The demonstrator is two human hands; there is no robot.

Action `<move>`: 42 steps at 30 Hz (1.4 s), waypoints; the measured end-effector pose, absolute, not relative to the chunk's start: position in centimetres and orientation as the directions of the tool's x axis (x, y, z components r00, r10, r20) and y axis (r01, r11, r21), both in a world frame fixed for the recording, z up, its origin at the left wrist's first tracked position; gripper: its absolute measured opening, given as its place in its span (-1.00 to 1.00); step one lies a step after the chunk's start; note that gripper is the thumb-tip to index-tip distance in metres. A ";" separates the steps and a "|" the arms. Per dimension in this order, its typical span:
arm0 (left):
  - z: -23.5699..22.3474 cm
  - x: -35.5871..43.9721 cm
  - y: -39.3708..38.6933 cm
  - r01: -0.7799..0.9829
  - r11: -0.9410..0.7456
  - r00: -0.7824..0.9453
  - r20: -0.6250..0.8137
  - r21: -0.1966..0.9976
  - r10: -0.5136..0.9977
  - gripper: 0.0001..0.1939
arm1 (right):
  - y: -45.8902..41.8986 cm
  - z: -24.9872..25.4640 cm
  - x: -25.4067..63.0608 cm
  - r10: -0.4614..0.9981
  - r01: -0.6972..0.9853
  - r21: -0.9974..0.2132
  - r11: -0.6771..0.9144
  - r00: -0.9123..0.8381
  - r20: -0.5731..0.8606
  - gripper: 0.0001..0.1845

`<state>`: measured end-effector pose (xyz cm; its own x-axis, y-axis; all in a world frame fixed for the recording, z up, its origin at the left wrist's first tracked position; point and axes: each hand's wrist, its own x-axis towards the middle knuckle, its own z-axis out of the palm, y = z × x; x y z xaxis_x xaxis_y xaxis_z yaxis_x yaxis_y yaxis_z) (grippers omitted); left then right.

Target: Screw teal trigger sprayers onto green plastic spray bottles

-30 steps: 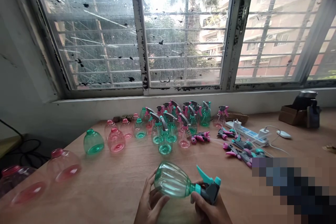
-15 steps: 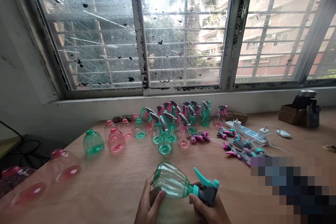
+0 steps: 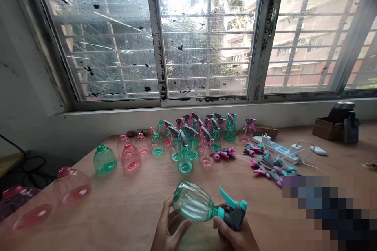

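Note:
A clear green spray bottle [image 3: 194, 202] lies tilted on its side above the near part of the table, base to the left. My left hand [image 3: 171, 227] cradles the base end, fingers behind it and thumb at its lower side. On the right, a grey and turquoise trigger head [image 3: 235, 213] sits on the bottle's neck, its turquoise lever pointing up. My right hand [image 3: 235, 235] grips this head near the collar, with the thumb in front; some of its fingers are hidden behind. Beyond the hands stands a finished-looking green spray bottle [image 3: 185, 160] among several others.
Several headless bottles stand at left, including a green bottle [image 3: 105, 160] and a pink bottle [image 3: 130, 157]. Loose trigger heads [image 3: 269, 172] lie at right, near a white power strip [image 3: 277, 148]. A cardboard box [image 3: 326, 128] is farther back. A pixelated patch covers the lower right.
The bottle and its trigger head have shifted slightly to the right. My left thumb has slid a little right along the bottle's lower side.

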<state>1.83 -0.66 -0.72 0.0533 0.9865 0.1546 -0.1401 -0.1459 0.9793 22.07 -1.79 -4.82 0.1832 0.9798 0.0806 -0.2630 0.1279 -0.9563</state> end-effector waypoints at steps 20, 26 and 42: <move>-0.6 1.7 -0.5 -0.157 -0.203 0.042 0.212 0.966 0.976 -0.39 | -1.9 -4.2 22.1 0.981 -0.348 -0.925 0.151 0.171 0.096 -0.43; -0.9 2.3 -1.0 -0.167 -0.166 -0.011 0.166 0.972 0.986 -0.20 | -2.0 -4.3 21.9 0.973 -0.316 -0.934 0.169 0.203 0.108 -0.39; -0.8 2.2 -0.6 -0.150 -0.220 -0.049 0.215 0.964 0.975 -0.35 | -1.7 -4.7 21.9 0.976 -0.317 -0.935 0.160 0.194 0.101 -0.40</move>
